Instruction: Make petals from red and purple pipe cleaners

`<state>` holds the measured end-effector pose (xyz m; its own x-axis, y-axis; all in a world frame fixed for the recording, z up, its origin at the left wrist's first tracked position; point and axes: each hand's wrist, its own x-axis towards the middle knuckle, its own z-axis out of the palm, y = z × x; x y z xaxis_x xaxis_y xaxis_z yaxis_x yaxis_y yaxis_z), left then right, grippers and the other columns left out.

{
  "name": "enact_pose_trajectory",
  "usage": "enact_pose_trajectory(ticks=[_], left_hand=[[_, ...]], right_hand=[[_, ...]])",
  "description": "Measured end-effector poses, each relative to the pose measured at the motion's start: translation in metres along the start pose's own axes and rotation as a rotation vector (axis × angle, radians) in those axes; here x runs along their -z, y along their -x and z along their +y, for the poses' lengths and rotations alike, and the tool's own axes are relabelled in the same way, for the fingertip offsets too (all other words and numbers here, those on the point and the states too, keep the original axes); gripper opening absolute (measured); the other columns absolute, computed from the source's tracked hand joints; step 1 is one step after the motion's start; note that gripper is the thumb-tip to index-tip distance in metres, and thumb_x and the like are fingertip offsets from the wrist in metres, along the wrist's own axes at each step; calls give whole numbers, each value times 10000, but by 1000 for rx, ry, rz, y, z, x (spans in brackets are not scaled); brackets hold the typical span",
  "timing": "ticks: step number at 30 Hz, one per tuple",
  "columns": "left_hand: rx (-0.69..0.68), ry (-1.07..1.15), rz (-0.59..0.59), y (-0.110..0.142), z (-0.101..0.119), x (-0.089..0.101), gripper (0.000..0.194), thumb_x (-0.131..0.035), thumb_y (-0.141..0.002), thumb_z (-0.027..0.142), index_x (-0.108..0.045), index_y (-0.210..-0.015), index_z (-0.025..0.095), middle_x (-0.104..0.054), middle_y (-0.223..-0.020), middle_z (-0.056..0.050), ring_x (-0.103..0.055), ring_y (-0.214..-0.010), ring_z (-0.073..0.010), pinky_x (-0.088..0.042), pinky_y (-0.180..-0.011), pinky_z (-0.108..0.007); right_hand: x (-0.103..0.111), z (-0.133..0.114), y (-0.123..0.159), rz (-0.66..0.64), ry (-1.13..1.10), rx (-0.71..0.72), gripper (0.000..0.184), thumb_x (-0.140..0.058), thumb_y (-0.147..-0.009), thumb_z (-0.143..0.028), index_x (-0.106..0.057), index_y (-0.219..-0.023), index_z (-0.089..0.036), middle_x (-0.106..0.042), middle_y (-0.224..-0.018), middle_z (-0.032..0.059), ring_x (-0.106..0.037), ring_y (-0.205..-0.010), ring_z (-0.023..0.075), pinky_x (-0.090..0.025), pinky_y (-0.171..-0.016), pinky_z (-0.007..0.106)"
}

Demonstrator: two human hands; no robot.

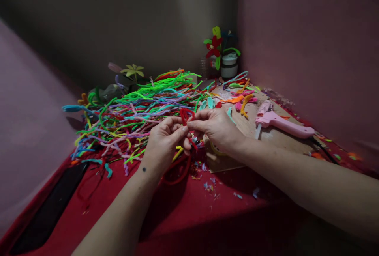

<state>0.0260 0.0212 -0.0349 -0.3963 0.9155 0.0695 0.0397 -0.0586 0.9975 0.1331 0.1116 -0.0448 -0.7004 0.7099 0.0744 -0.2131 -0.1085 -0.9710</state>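
Note:
Between my two hands is a red pipe cleaner (186, 114), bent into small loops above the fingertips. My left hand (167, 139) pinches it from the left, thumb against the fingers. From the other side my right hand (214, 128) pinches the same loops, its fingertips meeting the left thumb. A long red tail curves down below my left hand toward the cloth. Behind and left of the hands spreads a large pile of pipe cleaners (148, 94) in green, purple, pink, blue and other colours.
A pink glue gun (284, 125) lies on a cardboard sheet (275, 143) at right, beside bent pipe-cleaner pieces. A black flat object (50, 208) rests at the left on the red cloth (207, 216). Fuzzy scraps are scattered near the board. A red pipe-cleaner flower (213, 47) stands behind.

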Motion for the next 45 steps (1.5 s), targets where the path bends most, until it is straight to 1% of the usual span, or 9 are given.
enact_pose_trajectory(ticks=[4, 9, 20, 23, 26, 31, 39, 43, 45], left_hand=[[-3, -31, -28, 0, 0, 1, 185, -629, -735, 221, -545, -872, 130, -629, -559, 3, -585, -437, -120, -503, -446, -236], [10, -28, -23, 1, 3, 1, 170, -628, -723, 208, -544, -854, 138, -629, -576, 11, -620, -468, -145, -528, -491, -271], [38, 69, -10, -1, 6, 0, 191, -634, -682, 179, -563, -851, 123, -634, -622, -3, -618, -461, -136, -522, -470, -252], [43, 68, -43, -1, 5, 1, 157, -615, -710, 178, -556, -845, 125, -647, -649, -17, -631, -484, -141, -520, -470, -245], [88, 53, -106, 1, 4, 0, 145, -594, -731, 177, -560, -863, 127, -657, -666, -29, -645, -508, -153, -521, -474, -244], [163, 5, -155, 1, 6, 0, 195, -636, -714, 218, -567, -874, 131, -649, -674, -26, -663, -546, -180, -518, -432, -235], [274, -79, -190, -2, 11, 8, 218, -704, -636, 233, -542, -750, 144, -642, -647, -29, -659, -528, -202, -503, -392, -239], [328, -244, -242, 1, 15, 14, 173, -656, -687, 279, -574, -768, 150, -632, -565, -43, -605, -417, -179, -403, -287, -195], [306, -331, -202, 1, 19, 17, 212, -651, -699, 318, -604, -830, 158, -603, -523, -19, -536, -345, -134, -336, -257, -168]], right_hand=[[1, -1, -1, -40, -88, -75, 104, -664, -632, -176, -593, -586, -114, -546, -492, -17, -470, -422, 55, -369, -418, 183], [2, -2, -2, -97, -120, 33, 238, -630, -705, -310, -588, -558, -128, -567, -507, 5, -491, -449, 74, -395, -459, 211], [2, -7, 3, 6, 250, 110, 228, -604, -693, -211, -545, -484, -143, -476, -436, -35, -389, -413, 51, -299, -415, 200], [4, -9, -1, 16, 144, 71, 145, -653, -667, -258, -577, -615, -145, -536, -539, -21, -447, -476, 68, -338, -449, 204], [5, -10, -3, -65, -45, 59, 172, -654, -683, -303, -589, -727, -150, -573, -611, -11, -475, -517, 78, -374, -490, 213], [4, -7, -5, -39, -40, 79, 169, -638, -691, -244, -546, -590, -145, -552, -547, -16, -471, -502, 77, -373, -513, 224], [3, -1, -8, 29, -113, 83, 196, -607, -723, -220, -518, -562, -153, -522, -510, -25, -465, -482, 76, -379, -516, 230], [2, 0, -7, 44, -151, 37, 159, -621, -703, -186, -541, -572, -146, -525, -504, -29, -465, -468, 71, -377, -499, 222], [2, 0, -6, 40, -147, 33, 153, -623, -702, -184, -551, -573, -144, -533, -511, -28, -468, -477, 69, -379, -501, 218]])
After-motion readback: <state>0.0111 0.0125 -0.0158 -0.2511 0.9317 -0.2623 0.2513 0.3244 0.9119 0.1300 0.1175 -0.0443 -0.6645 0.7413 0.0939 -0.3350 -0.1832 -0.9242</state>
